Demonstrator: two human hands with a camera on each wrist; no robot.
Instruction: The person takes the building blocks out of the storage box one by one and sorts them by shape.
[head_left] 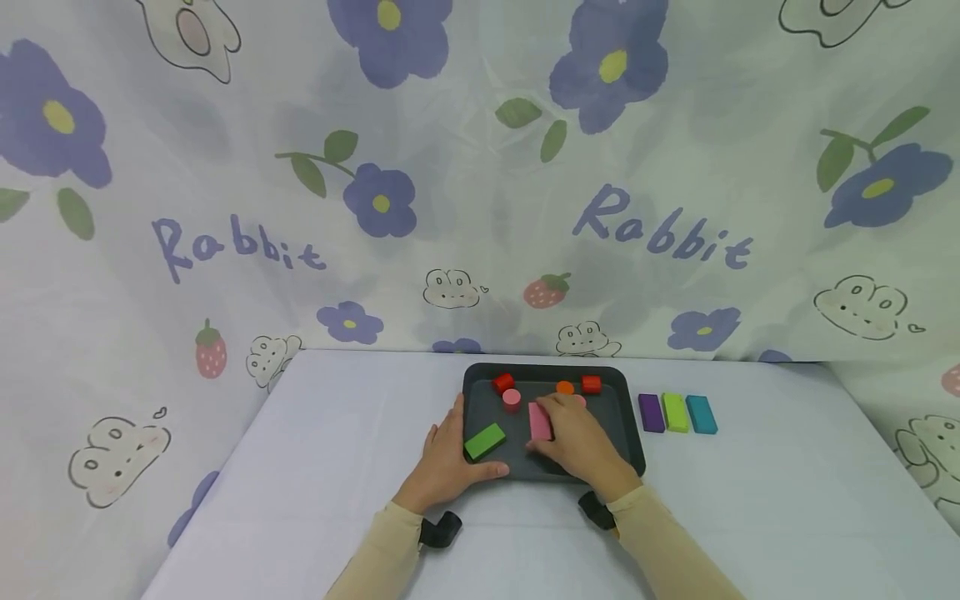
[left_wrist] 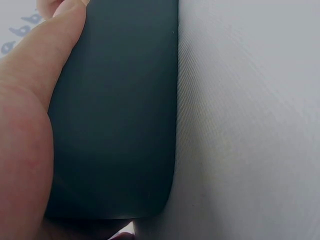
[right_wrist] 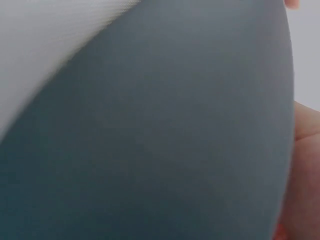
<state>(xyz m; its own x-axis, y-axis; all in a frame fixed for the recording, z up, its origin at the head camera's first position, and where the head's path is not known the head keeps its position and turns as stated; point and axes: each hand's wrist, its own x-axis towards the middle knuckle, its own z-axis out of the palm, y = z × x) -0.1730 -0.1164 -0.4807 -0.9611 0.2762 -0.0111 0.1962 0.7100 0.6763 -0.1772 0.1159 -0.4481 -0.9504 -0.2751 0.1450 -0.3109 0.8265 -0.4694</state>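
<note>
Pink block (head_left: 539, 422): inside the tray (head_left: 540, 379), pinched by my right hand (head_left: 577, 440); my left hand (head_left: 447, 460), fingers extended, touches the tray's rim. Slack pinching could tip the block into the pink cylinder (head_left: 512, 401).

Tight lane in the tray (head_left: 540, 368)
A gap parts the green block (head_left: 485, 442) from the pink block (head_left: 538, 422); left hand (head_left: 448, 457) bars the near-left corner, right hand (head_left: 582, 442) overhangs the right half.

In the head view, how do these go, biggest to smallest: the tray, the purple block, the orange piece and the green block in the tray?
1. Tray: biggest by far.
2. Green block and purple block: too alike to rank.
3. Orange piece: smallest.
</note>
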